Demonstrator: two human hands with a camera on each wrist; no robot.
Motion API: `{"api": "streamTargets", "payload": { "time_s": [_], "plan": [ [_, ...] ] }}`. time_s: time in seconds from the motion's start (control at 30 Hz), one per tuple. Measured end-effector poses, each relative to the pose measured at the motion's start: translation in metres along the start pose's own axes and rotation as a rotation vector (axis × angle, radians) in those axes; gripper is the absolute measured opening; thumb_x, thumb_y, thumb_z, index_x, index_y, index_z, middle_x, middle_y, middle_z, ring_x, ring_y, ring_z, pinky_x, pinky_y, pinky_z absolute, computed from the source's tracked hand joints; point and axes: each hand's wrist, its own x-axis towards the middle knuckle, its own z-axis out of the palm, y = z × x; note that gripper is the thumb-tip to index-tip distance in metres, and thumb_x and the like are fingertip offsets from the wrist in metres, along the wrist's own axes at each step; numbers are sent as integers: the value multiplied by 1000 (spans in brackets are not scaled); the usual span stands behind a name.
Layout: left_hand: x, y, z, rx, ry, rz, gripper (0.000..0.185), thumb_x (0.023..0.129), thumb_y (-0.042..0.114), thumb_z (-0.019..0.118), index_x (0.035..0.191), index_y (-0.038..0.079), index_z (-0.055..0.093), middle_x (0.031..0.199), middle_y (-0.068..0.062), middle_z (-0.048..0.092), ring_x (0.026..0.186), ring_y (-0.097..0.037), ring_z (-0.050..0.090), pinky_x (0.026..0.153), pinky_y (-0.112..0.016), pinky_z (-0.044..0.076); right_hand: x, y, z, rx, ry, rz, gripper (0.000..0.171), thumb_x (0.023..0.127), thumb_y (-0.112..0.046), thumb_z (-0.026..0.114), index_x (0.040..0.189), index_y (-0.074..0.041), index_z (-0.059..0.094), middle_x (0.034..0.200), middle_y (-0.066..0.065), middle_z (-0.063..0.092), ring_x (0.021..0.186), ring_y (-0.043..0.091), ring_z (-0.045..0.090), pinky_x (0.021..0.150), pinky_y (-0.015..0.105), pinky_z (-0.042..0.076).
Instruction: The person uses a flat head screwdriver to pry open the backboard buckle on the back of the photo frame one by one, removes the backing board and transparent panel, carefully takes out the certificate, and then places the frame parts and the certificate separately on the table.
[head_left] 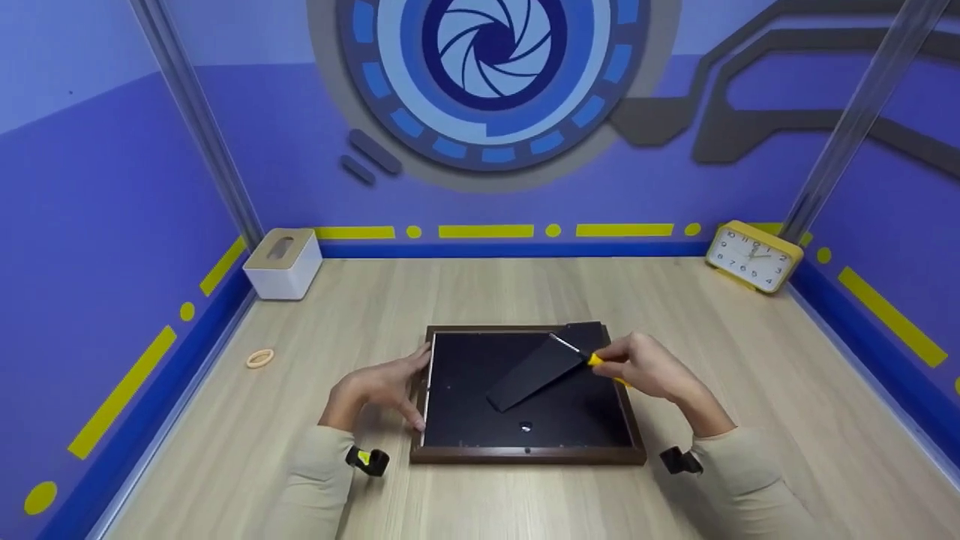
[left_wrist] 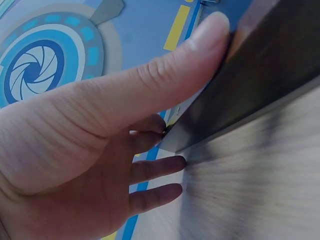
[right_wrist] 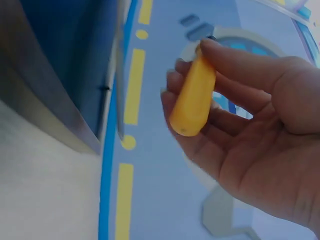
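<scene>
A dark wooden picture frame [head_left: 525,454] lies face down on the table, its black backing board up and a black stand flap [head_left: 536,369] lying across it. My left hand [head_left: 386,386] rests with straight fingers against the frame's left edge [left_wrist: 240,95], thumb along the top of it. My right hand [head_left: 645,366] grips a screwdriver by its yellow handle [right_wrist: 192,97]; the thin metal shaft [head_left: 568,344] points toward the frame's upper right part, its tip over the flap.
A white tissue box [head_left: 283,262] stands at the back left corner. A yellow alarm clock [head_left: 754,256] leans at the back right. A small tape ring [head_left: 259,358] lies on the left of the wooden table. Blue walls enclose three sides.
</scene>
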Motion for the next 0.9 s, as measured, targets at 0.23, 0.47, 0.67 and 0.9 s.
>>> {"api": "streamTargets", "payload": {
  "time_s": [0.23, 0.47, 0.67, 0.9],
  "plan": [
    [-2, 1, -2, 24, 11, -32, 129, 66, 25, 96, 157, -7, 11, 165, -23, 0, 149, -40, 11, 119, -49, 17, 22, -12, 32, -5, 20, -90, 14, 90, -8, 75, 100, 0, 79, 89, 5, 75, 68, 14, 63, 57, 22, 49],
    [-2, 2, 2, 22, 8, -59, 126, 67, 27, 95, 157, -6, 13, 162, -31, 2, 148, -43, 10, 118, -52, 18, 43, -34, 61, -133, -40, -279, 9, 87, -3, 76, 94, 0, 80, 87, 6, 75, 68, 4, 61, 59, 21, 52],
    [0, 3, 1, -33, 11, -62, 124, 66, 20, 95, 157, -7, 15, 159, -26, 23, 147, -35, 23, 118, -45, 22, 58, -56, 87, -155, -153, -346, 8, 89, -5, 74, 92, -2, 80, 79, 2, 72, 58, 0, 51, 51, 17, 43],
    [0, 2, 1, -19, 13, -79, 123, 66, 22, 95, 157, -5, 16, 160, -23, 24, 146, -34, 25, 117, -45, 24, 72, -72, 119, -174, -220, -328, 10, 90, -6, 73, 95, 0, 80, 84, 6, 75, 60, -1, 54, 54, 14, 47]
  ]
}}
